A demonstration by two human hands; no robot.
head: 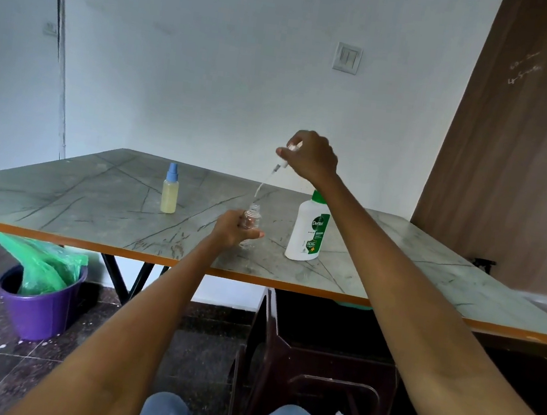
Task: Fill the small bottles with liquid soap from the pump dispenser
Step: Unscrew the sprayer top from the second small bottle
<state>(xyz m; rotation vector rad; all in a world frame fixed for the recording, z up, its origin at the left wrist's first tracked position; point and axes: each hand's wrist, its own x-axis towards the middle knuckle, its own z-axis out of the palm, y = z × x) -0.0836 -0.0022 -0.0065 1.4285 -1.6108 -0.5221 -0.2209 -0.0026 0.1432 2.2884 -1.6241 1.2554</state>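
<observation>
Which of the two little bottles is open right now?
The clear bottle held in the left hand: its neck is bare and it looks empty. The other bottle wears a blue cap and holds yellowish liquid.

Grey veined table [94, 192], white-and-green soap bottle [307, 232], blue-capped yellow bottle [169, 194], purple bucket [39, 309]

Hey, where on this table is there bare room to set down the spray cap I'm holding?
Bare marble-pattern tabletop lies left of the capped yellow-filled spray bottle, and also right of the white soap bottle. It is crowded between that soap bottle and the clear empty bottle in the left hand.
</observation>
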